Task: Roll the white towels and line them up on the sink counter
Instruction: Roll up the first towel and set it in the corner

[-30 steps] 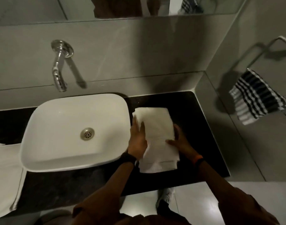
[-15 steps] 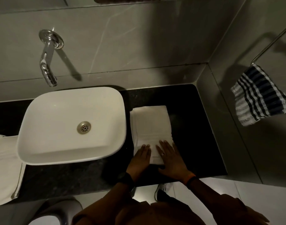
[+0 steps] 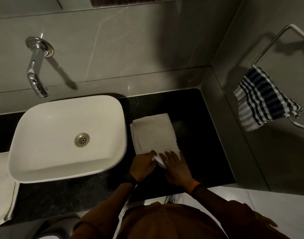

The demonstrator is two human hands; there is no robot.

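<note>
Now, hands [image 3: 162, 165] curling white towel [image 3: 153, 133] edge

Left hand [image 3: 144, 165]: black wristband. Right hand [image 3: 178, 167]: finger ring, orange-and-black wristband. Brown long sleeves [image 3: 103, 213] and top.

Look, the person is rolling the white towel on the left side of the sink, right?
Not quite. The head view shows both hands, left hand and right hand, rolling the white towel on the black counter to the right of the sink.
</note>
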